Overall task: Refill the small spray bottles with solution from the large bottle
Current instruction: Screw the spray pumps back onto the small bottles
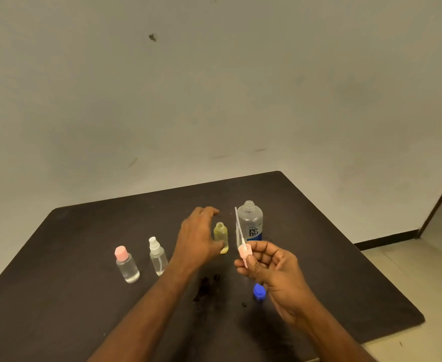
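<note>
Just left of the uncapped large bottle [253, 220], the open yellow spray bottle [221, 237] is steadied upright by the left hand [197, 237], while its pink sprayer head [244, 253], tube pointing up, is pinched by the nearer right hand [272, 265].

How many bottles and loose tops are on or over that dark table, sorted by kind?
Small bottles: 3 (pink-capped bottle, clear spray bottle, open yellowish bottle at the left hand)
Large bottles: 1 (open renu bottle)
Loose tops: 2 (pink spray pump held in the right hand, blue cap on the table)
Total: 6
</note>
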